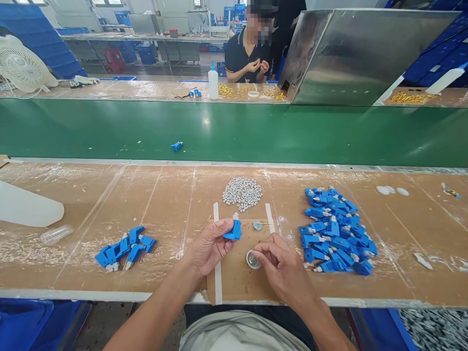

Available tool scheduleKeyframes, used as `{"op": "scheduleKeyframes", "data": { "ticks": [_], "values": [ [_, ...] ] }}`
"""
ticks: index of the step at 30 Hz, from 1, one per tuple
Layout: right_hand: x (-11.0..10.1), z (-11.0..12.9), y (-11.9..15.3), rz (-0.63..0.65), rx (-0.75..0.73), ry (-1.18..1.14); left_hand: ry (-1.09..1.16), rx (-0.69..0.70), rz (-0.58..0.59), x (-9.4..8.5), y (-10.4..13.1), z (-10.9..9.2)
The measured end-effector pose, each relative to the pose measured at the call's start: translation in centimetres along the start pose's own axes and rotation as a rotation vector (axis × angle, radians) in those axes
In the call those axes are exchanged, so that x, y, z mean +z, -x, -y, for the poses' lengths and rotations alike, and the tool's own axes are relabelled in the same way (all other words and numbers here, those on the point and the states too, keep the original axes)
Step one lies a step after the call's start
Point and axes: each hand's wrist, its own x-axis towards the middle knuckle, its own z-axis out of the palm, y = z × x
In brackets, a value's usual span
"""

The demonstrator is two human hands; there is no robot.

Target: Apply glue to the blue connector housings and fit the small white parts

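In the head view, the left hand (pixel 214 246) has its thumb and fingers closed on a blue piece (pixel 234 232), held above the worktable (pixel 171 278) with a pale tip sticking up from its top. The right hand (pixel 287 268) is at the rim of a small round dish (pixel 253 260), thumb and forefinger drawn close together; whether they pinch the rim or something thin I cannot tell, as the fingers cover that spot. The dish sits on a cardboard sheet (pixel 234 287), between the two hands and nearer the right one. Two white strips (pixel 218 273) run along the sheet, and a pale blue lump (pixel 257 225) with a thin stick beside it lies near its far edge. Beyond the sheet is a heap of small grey bits (pixel 242 192). A large pile of blue pieces (pixel 336 234) lies to the right of the right hand, and a smaller blue group (pixel 125 247) lies to the left of the left hand. A clear plastic tube (pixel 56 235) lies farther left, near a white container (pixel 29 205). Across the table, a single blue part (pixel 177 146) rests on a green surface (pixel 256 131); past it, a white bottle (pixel 213 83) stands upright beside golden parts (pixel 226 91), and a seated person (pixel 248 58) holds both hands raised together.
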Motion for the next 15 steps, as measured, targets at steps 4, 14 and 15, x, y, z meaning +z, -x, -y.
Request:
{"op": "scheduleKeyframes", "data": {
  "ticks": [4,14,15],
  "values": [
    [-0.1,0.2,0.4,0.028,-0.109,0.011,-0.017,0.01,-0.004,0.1,0.2,0.3],
    [-3.8,0.9,-0.2,-0.154,0.101,-0.449,-0.123,-0.108,0.12,0.2,1.0,1.7],
    [-4.0,1.3,-0.2,-0.18,0.091,-0.47,-0.132,-0.115,0.138,0.4,1.1,1.9]
  ]
}}
